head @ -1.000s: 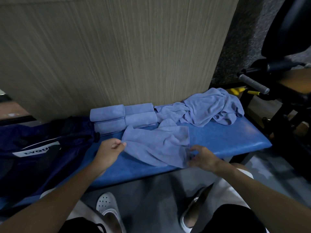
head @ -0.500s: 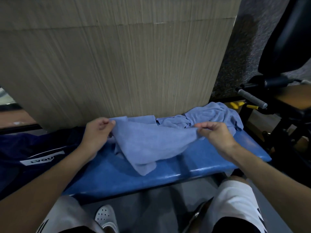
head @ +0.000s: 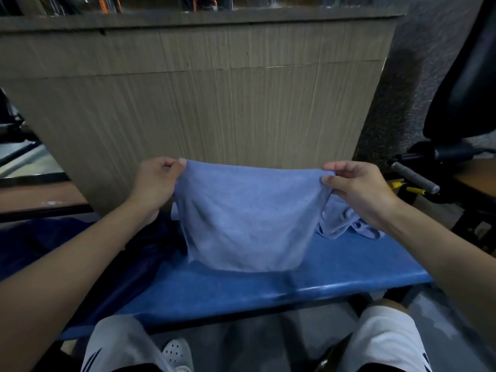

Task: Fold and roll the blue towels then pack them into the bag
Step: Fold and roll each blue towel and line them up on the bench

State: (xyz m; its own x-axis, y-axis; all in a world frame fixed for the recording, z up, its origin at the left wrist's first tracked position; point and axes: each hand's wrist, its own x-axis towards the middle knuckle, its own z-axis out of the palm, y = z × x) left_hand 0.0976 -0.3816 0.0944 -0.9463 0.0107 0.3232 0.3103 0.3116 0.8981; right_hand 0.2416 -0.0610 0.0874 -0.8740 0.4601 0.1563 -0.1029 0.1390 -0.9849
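A light blue towel (head: 247, 218) hangs spread in the air above the blue padded bench (head: 295, 280). My left hand (head: 155, 181) pinches its upper left corner and my right hand (head: 357, 189) pinches its upper right corner. The towel's lower edge hangs just above the bench top. More crumpled blue towels (head: 346, 224) lie on the bench behind my right hand. The dark navy bag (head: 53, 245) lies at the bench's left end, under my left forearm. The held towel hides whatever lies behind it on the bench.
A tall wood-grain panel (head: 214, 103) stands right behind the bench. Black gym equipment with a grey handle (head: 414, 177) sits to the right. My knees in white shorts (head: 383, 339) are at the bench's near edge.
Both hands have lifted the towel off the bench and pulled its top edge taut between them. The towel now hangs spread open, and my view has tipped upward.
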